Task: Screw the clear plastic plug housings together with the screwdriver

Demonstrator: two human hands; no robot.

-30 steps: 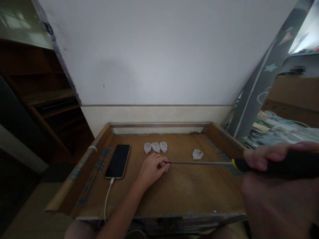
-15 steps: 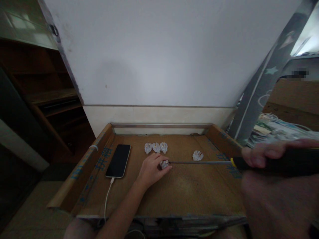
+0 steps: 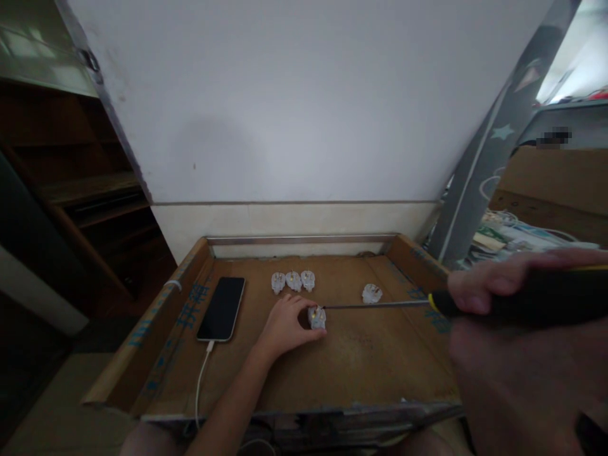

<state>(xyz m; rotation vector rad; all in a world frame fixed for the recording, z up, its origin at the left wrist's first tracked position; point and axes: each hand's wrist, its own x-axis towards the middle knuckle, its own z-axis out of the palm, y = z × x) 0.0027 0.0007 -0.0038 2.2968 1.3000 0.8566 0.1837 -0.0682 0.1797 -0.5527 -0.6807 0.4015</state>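
Between thumb and fingers, my left hand grips a small clear plastic plug with brass-coloured metal inside, down at the cardboard. My right hand, large and close to the camera, is wrapped round the black and yellow handle of a long screwdriver. Its thin shaft runs level to the left, and the tip meets the upper edge of the held plug. Three similar clear plugs sit in a row behind my left hand. Another clear plug lies apart to the right, behind the shaft.
A dark-screened phone lies on the left, its white cable running off the front edge. The cardboard work surface has raised side flaps. Behind it stands a white wall; papers are piled at right.
The plug in my left hand has turned, so more of its face shows, and my fingers have spread wider around it. The view has shifted slightly; the screwdriver tip stays at the plug.
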